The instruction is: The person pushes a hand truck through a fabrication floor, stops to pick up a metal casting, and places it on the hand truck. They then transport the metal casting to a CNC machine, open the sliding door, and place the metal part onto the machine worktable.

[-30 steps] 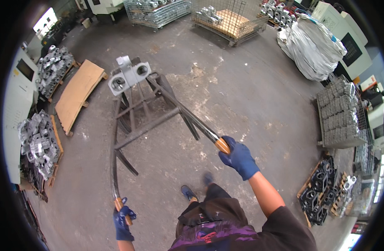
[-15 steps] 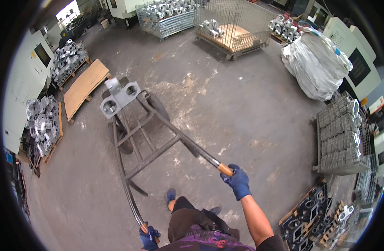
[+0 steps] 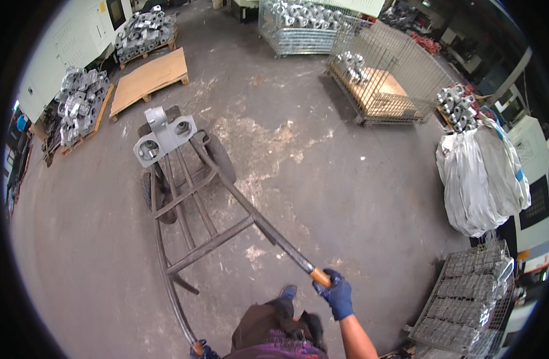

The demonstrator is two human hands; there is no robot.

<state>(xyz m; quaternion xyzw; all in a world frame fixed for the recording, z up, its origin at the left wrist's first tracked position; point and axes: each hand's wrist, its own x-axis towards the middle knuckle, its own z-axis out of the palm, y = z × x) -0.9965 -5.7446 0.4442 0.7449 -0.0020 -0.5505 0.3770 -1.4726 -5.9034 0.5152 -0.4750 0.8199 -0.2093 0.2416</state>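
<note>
Both my hands wear dark blue gloves and grip a two-wheeled metal hand truck [image 3: 210, 242]. My right hand [image 3: 336, 294] is closed round the orange-brown grip of its right handle. At the lower edge my left hand [image 3: 205, 352] is closed at the end of the left handle, partly cut off by the picture's rim. A large silver-grey metal casting [image 3: 164, 136] with two round bores rides on the far end of the truck, in front of the dark wheels. The frame leans toward me with its handles low.
A wooden pallet with a flat board [image 3: 149, 78] lies ahead left, beside piles of metal castings [image 3: 83, 105]. Wire cages stand ahead right, one [image 3: 385, 110] partly filled. At right are a white bulk bag [image 3: 475, 179] and a cage of stacked parts [image 3: 466, 299].
The view has turned left to right across the floor: the cages, bulk bag and pallet sit farther right in the picture. My hands still hold the truck, and my feet have stepped.
</note>
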